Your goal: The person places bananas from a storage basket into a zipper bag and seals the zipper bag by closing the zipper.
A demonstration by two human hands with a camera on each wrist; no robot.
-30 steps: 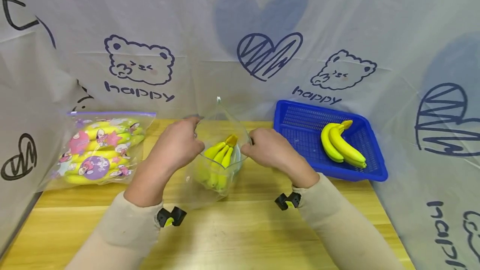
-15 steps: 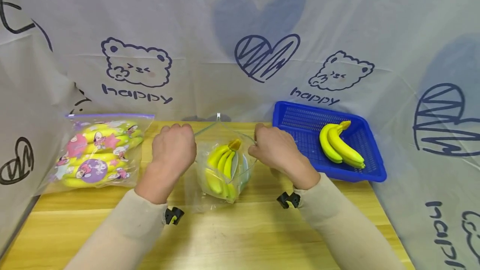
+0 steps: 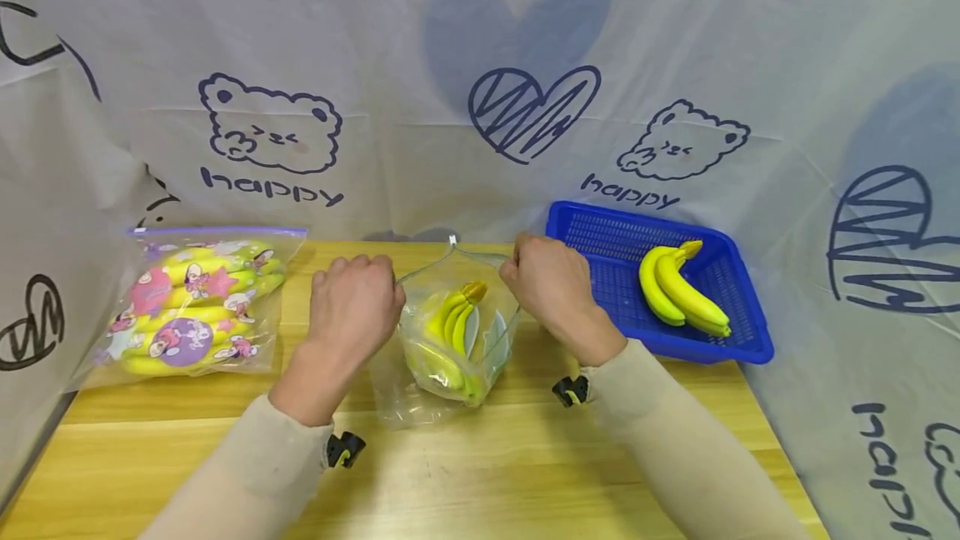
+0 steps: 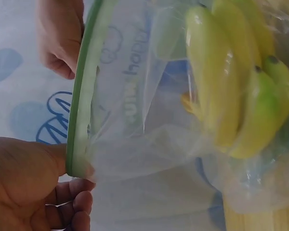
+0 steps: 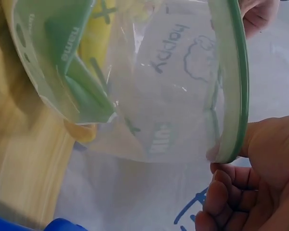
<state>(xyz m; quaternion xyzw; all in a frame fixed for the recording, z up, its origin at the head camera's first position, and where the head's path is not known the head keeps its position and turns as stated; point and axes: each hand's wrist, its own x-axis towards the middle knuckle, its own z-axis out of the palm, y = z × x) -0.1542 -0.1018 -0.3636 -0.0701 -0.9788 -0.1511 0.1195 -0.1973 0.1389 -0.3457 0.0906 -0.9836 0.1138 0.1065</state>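
At the far left of the surface [image 3: 465, 482] I see a printed zip bag [image 3: 198, 302] already filled with bananas, lying flat and well apart from the hands. Next, my left hand [image 3: 352, 307] pinches the left end of the green zip strip [image 4: 84, 91] of a clear bag [image 3: 457, 340] in the middle. Inside this bag a bunch of bananas [image 3: 450, 332] sits upright, stems toward the top. My right hand [image 3: 551, 286] pinches the right end of the same strip, and the strip is pulled tight between both hands. I judge that the fruit is loaded and the closing is what is in hand; I cannot tell if the seal is pressed together along its length. At the right, the blue basket [image 3: 738, 340] holds one more bunch [image 3: 678, 286], so I think more packing is left.
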